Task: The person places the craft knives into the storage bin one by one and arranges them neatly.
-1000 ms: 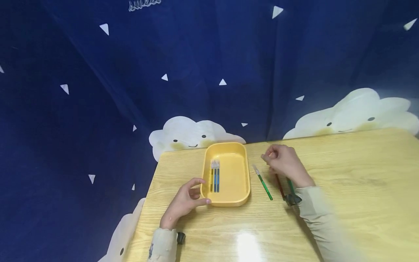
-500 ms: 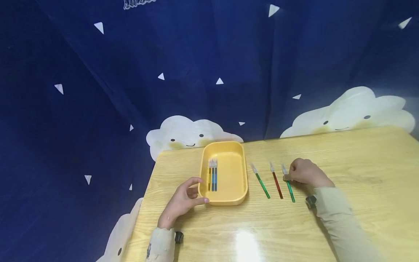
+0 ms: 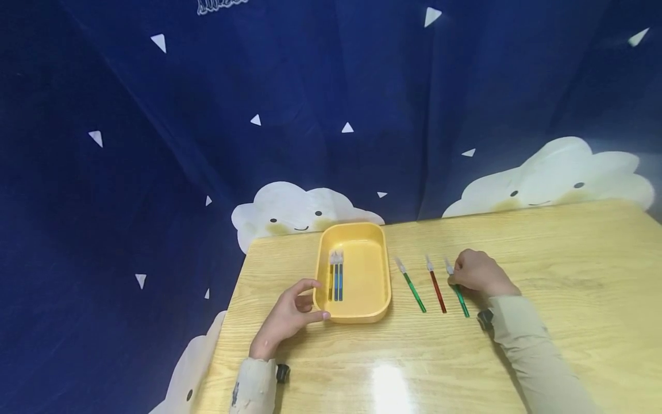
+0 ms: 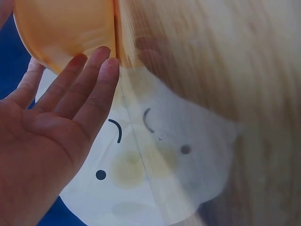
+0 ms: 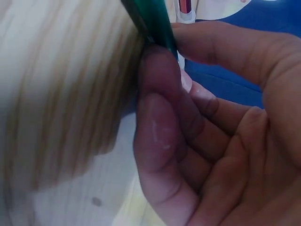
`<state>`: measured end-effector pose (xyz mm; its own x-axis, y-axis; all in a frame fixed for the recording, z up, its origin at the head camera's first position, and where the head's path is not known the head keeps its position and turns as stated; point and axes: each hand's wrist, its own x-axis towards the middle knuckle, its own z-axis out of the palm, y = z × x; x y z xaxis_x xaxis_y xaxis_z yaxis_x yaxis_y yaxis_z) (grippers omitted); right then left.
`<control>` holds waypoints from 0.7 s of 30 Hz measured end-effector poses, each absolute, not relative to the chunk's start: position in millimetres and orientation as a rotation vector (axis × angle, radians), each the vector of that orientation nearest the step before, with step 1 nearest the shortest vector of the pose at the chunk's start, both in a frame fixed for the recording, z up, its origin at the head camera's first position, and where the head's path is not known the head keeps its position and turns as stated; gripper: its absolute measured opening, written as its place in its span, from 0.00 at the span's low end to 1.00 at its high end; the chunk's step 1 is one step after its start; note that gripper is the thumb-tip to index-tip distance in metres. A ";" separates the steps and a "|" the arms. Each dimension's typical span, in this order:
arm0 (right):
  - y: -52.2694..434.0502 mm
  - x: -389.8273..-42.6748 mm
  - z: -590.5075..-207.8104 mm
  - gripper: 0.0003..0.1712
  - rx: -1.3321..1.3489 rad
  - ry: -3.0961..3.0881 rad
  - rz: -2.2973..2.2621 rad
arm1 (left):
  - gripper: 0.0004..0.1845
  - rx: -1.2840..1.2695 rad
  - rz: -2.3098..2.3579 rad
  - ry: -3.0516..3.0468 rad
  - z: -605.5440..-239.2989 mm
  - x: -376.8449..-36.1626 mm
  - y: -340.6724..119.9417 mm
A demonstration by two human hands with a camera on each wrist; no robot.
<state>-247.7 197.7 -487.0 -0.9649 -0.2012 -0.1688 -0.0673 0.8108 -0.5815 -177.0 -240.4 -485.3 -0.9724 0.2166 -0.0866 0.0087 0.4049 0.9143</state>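
My left hand (image 3: 286,313) rests at the near left corner of a yellow tray (image 3: 380,313), forefinger and thumb at its rim. In the left wrist view the fingers (image 4: 96,96) lie nearly straight beside the tray's wall (image 4: 70,33). Inside the tray, along its left side, lie a yellow craft knife (image 3: 331,282) and two blue craft knives (image 3: 338,282) with pale tips. My right hand (image 3: 481,273) pinches a teal-green craft knife (image 3: 462,302) near its tip end, between thumb and forefinger. The right wrist view shows its shiny handle (image 5: 155,21) between the fingertips.
Between tray and right hand lie a green craft knife (image 3: 415,293) and a red craft knife (image 3: 437,291), roughly side by side on the wooden table (image 3: 331,368). A blue curtain (image 3: 310,86) with white clouds hangs behind the table's far edge.
My right hand has moved right and nearer from above the red knife, and now pinches the teal-green one, whose handle end has shifted slightly right. The left hand stays at the tray.
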 end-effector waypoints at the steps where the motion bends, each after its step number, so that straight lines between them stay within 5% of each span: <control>1: 197.2 -247.7 -487.0 0.21 -0.205 2.774 -0.882 | 0.36 0.198 1.607 2.463 -485.4 -177.0 -240.5; 21: 172.1 -244.4 -455.3 0.18 -0.222 2.953 -0.970 | 0.36 0.213 1.618 2.423 -485.4 -178.1 -242.1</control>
